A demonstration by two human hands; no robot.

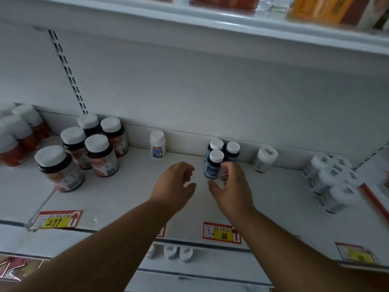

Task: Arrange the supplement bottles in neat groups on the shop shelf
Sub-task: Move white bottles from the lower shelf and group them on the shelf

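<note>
Three small dark bottles with blue labels and white caps (pixel 214 163) stand close together near the back of the white shelf (pixel 130 194). My right hand (pixel 231 186) is just right of the front one, fingers curled and apart, fingertips close to its side; whether they touch it I cannot tell. My left hand (pixel 174 184) hovers over the shelf to the left of that group, loosely curled and holding nothing. A lone small white bottle (pixel 157 144) stands by the back wall. Several large dark bottles with white caps (pixel 90 148) are grouped at the left.
Red-labelled bottles (pixel 19 135) sit at the far left. A clear bottle with a white cap (pixel 264 159) stands alone right of centre, and several white bottles (pixel 330 182) cluster at the right. Price tags marked 299 (pixel 56 222) and 68 (pixel 222 232) hang on the front edge. Another shelf (pixel 189 20) runs overhead.
</note>
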